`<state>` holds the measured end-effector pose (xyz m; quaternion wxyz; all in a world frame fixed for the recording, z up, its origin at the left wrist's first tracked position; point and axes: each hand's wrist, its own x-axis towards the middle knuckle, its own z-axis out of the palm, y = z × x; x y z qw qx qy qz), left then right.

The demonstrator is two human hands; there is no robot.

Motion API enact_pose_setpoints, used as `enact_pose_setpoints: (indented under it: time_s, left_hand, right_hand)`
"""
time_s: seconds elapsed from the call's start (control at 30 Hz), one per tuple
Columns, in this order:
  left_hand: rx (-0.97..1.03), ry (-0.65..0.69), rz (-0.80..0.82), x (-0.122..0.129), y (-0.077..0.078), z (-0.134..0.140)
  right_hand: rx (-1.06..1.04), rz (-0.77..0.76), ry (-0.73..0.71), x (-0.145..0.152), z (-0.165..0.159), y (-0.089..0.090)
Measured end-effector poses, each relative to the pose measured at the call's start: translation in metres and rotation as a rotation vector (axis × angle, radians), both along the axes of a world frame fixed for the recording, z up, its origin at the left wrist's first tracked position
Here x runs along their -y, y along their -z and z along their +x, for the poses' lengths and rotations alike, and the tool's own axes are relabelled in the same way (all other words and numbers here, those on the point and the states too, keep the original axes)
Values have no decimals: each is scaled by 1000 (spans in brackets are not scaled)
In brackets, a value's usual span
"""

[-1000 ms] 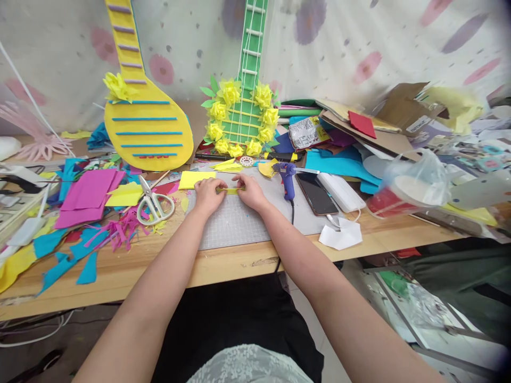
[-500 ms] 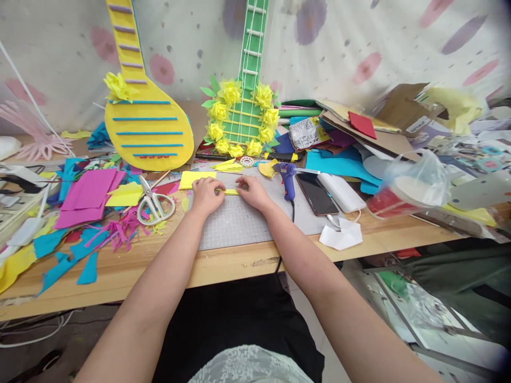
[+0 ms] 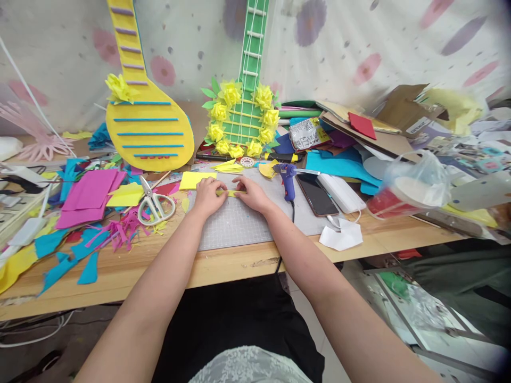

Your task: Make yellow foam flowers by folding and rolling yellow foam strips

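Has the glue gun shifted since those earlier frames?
No. The glue gun shows no visible shift in any direction against the mat.

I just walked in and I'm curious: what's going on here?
A person's left hand and right hand hold a narrow yellow strip between them, over the gray mat. The scissors lie to the left and the glue gun to the right, neither in hand. A yellow guitar and a green guitar stand behind.
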<state>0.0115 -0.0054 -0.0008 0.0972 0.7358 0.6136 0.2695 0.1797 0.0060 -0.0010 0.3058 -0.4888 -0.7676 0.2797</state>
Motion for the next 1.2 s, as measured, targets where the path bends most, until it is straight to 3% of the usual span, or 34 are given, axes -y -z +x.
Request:
enact_pose_setpoints:
  time_s: [0.1, 0.2, 0.3, 0.43, 0.87, 1.2]
  left_hand:
    - [264, 35, -27, -1, 0, 0]
    - [641, 25, -165, -2, -2, 4]
    - [952, -60, -269, -2, -5, 9]
    - [1184, -170, -332, 1, -11, 14]
    - [1212, -152, -439, 7, -19, 14]
    - [1114, -62, -542, 8, -23, 13]
  right_hand:
    - [-199, -64, 39, -4, -1, 2]
    - [-401, -123, 96, -8, -2, 2]
    - [-588, -179, 164, -8, -3, 1]
    - [-752, -299, 149, -4, -7, 0]
    - [-835, -349, 219, -8, -10, 5]
    - [-789, -276, 216, -9, -12, 8]
